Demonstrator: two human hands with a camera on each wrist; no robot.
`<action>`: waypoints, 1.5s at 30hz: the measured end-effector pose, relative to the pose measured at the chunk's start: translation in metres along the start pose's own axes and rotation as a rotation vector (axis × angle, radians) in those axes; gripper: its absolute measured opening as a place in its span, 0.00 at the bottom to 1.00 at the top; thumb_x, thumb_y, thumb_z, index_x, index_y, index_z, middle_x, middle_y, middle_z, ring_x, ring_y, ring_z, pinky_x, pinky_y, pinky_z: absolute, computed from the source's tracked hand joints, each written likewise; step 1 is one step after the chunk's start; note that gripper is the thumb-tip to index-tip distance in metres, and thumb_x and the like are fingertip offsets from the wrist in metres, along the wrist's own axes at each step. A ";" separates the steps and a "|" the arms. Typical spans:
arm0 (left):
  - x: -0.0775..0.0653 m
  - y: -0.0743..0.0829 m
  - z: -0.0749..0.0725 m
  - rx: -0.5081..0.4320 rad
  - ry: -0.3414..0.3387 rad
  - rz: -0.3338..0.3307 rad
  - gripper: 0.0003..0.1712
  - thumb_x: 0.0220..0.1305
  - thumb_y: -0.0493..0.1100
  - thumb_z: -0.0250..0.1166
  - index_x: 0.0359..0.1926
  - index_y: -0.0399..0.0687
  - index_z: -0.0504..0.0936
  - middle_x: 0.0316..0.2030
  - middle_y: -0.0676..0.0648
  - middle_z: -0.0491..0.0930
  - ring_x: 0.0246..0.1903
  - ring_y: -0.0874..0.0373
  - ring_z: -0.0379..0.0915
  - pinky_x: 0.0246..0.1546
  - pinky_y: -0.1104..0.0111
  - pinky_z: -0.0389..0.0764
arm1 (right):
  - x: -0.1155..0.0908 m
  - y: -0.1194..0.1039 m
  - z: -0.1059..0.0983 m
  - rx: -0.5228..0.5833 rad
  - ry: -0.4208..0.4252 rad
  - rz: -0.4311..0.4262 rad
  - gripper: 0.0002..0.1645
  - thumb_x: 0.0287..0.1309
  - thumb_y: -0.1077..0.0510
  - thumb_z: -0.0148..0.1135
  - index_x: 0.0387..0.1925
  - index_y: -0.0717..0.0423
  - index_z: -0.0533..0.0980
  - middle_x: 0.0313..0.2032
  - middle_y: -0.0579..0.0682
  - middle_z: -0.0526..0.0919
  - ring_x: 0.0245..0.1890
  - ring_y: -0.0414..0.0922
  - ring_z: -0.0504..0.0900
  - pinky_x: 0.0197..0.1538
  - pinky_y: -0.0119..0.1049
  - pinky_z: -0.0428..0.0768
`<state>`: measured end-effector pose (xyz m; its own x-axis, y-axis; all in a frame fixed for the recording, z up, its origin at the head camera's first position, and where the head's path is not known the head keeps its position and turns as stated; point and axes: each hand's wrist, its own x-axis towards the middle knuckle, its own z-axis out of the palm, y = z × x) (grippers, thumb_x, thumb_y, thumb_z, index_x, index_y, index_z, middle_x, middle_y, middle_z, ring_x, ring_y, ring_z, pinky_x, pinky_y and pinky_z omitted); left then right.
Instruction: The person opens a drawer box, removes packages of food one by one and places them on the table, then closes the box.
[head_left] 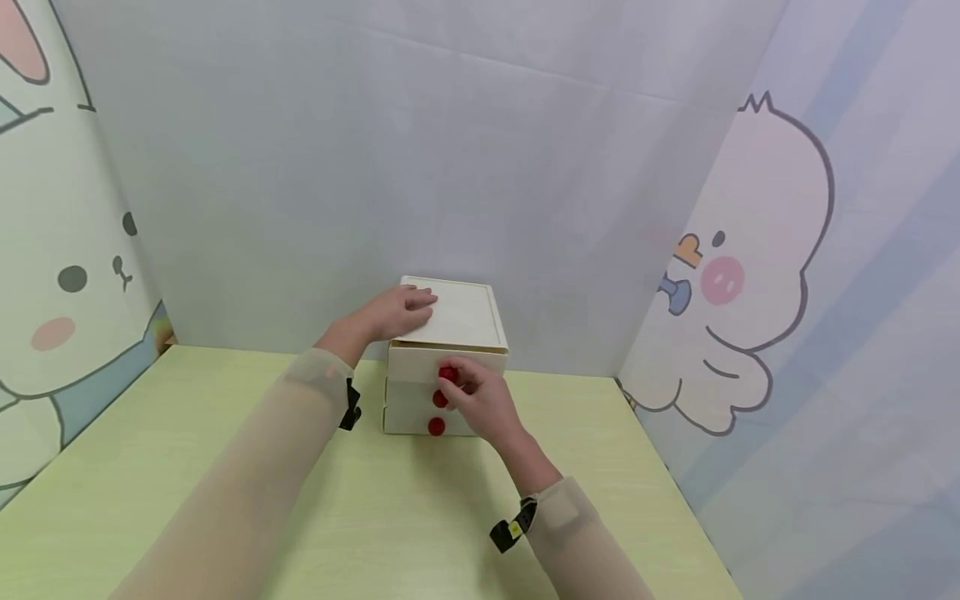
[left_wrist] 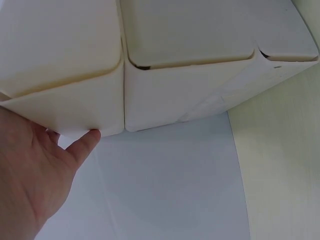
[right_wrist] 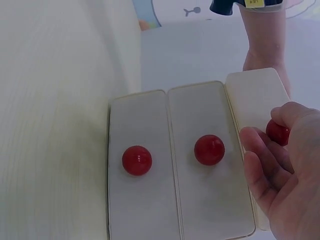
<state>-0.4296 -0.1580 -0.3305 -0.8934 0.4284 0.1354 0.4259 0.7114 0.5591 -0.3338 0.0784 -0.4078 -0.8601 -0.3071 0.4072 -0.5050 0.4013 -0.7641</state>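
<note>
A small white chest of drawers stands on the table, its three stacked drawers each fitted with a round red knob. My left hand rests on the top panel near its left edge, fingers extended. In the left wrist view, the thumb touches the chest's edge. At the front, my right hand pinches the top drawer's knob between thumb and fingers. Below it are the middle knob and the bottom knob, both untouched. A narrow gap shows between the top panel and the top drawer's front.
The pale yellow-green table extends in front of the chest and to both sides. Behind it hangs a plain grey-white curtain. Cartoon-printed curtains flank the table, with a rabbit figure left and a white chick right.
</note>
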 end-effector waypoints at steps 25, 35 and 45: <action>0.002 -0.001 0.001 -0.006 -0.007 -0.016 0.34 0.86 0.58 0.48 0.85 0.54 0.67 0.88 0.47 0.57 0.89 0.41 0.41 0.87 0.38 0.49 | -0.018 -0.011 -0.003 0.061 -0.026 0.008 0.15 0.74 0.60 0.70 0.59 0.52 0.87 0.39 0.55 0.89 0.33 0.61 0.89 0.36 0.28 0.87; 0.002 -0.001 0.000 0.000 -0.010 -0.008 0.35 0.86 0.58 0.47 0.85 0.53 0.67 0.88 0.47 0.57 0.89 0.41 0.41 0.87 0.37 0.49 | -0.023 -0.012 -0.002 0.052 -0.024 -0.001 0.16 0.73 0.61 0.71 0.60 0.51 0.86 0.39 0.54 0.91 0.30 0.54 0.89 0.36 0.29 0.88; 0.002 -0.004 0.000 0.008 -0.006 -0.012 0.35 0.86 0.58 0.47 0.86 0.55 0.66 0.88 0.48 0.56 0.89 0.42 0.40 0.87 0.37 0.49 | -0.025 -0.011 -0.001 0.061 -0.028 -0.031 0.16 0.74 0.61 0.71 0.60 0.52 0.87 0.40 0.55 0.91 0.28 0.37 0.85 0.35 0.29 0.87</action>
<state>-0.4329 -0.1597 -0.3325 -0.8975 0.4234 0.1236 0.4164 0.7207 0.5542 -0.3067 0.0831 -0.4095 -0.8416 -0.3430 0.4172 -0.5250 0.3381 -0.7810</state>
